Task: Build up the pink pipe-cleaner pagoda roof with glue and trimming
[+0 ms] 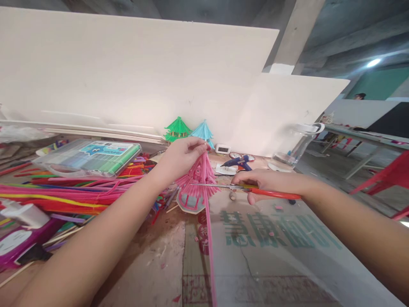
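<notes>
A pink pavilion-shaped model made of fuzzy stems stands on a grey, many-sided base. My left hand pinches the top of its pink roof. From there a long pink stem hangs down toward the near edge of the view. In my right hand are scissors with orange handles, their blades pointing left across the roof's lower right side and the long stem. Whether the blades touch the stem cannot be made out.
Colourful stems and a clear marker case lie left, near a purple power strip. Behind are green and blue roofed models, a glue gun and a clear jar.
</notes>
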`<action>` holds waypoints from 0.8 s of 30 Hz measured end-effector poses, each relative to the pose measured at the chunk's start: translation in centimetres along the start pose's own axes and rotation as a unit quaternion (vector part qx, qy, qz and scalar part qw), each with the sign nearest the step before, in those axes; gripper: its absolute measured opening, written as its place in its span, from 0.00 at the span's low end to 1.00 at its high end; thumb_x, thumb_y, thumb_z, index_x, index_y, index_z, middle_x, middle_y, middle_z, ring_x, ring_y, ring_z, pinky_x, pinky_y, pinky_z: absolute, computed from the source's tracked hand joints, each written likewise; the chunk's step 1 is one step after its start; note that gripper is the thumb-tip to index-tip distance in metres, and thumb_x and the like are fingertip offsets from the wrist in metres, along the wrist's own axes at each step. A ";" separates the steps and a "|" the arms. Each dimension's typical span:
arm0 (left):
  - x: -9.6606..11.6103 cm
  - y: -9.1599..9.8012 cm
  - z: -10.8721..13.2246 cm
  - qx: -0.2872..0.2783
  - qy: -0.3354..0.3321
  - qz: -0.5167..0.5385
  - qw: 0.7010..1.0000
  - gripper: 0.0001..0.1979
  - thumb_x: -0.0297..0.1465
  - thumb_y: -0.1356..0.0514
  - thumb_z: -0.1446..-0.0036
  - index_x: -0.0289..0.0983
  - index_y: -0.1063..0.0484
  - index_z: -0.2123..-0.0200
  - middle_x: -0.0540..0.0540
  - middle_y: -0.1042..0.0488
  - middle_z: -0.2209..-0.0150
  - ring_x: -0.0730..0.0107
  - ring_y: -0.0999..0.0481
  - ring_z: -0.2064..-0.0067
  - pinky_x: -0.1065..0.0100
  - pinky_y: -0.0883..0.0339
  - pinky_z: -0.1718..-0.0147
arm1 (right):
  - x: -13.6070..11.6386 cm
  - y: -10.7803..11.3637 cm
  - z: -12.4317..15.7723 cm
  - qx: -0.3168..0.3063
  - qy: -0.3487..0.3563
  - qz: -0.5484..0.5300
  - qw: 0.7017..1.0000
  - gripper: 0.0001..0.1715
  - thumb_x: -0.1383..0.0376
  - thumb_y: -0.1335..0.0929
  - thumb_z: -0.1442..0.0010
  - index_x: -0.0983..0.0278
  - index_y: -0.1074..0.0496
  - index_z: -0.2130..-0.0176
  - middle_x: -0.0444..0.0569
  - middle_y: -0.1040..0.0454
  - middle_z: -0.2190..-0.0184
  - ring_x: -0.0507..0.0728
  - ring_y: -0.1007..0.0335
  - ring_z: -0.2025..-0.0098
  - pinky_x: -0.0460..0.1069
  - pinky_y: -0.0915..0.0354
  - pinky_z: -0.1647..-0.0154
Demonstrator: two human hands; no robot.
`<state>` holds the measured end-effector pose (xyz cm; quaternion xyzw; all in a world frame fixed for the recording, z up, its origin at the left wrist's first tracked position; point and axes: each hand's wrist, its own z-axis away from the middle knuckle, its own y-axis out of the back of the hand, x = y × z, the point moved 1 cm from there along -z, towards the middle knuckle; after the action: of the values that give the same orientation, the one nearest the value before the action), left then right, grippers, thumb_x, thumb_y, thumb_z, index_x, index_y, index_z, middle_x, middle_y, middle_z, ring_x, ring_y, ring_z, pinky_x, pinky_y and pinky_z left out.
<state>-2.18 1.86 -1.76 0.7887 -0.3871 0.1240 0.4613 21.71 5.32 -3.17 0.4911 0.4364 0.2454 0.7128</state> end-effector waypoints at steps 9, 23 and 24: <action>0.1 0.0 0.0 0.016 0.006 0.006 1.000 0.15 0.38 0.48 0.42 0.34 0.25 0.65 0.47 0.23 0.65 0.66 0.27 0.62 0.70 0.37 0.63 | -0.1 0.4 -0.6 0.005 0.010 0.003 1.000 0.21 0.49 0.34 0.46 0.63 0.31 0.64 0.43 0.34 0.69 0.55 0.38 0.66 0.47 0.43 0.66; -0.9 0.0 -0.3 0.036 0.018 0.022 0.999 0.15 0.38 0.46 0.42 0.34 0.25 0.66 0.48 0.23 0.65 0.67 0.27 0.62 0.70 0.37 0.62 | 0.4 0.4 -1.1 0.020 0.019 0.011 1.000 0.18 0.51 0.35 0.44 0.63 0.33 0.65 0.42 0.38 0.70 0.54 0.40 0.67 0.47 0.45 0.68; -0.9 0.0 -0.4 0.034 0.018 0.022 0.999 0.15 0.39 0.46 0.42 0.34 0.25 0.66 0.48 0.23 0.65 0.66 0.27 0.62 0.70 0.37 0.62 | 0.4 0.5 -1.1 0.017 0.027 0.006 0.999 0.18 0.51 0.36 0.44 0.63 0.34 0.65 0.43 0.38 0.70 0.54 0.41 0.67 0.47 0.45 0.68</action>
<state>-2.75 2.60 -2.07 0.7931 -0.3911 0.1615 0.4380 20.97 6.37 -3.00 0.4989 0.4566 0.2560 0.6908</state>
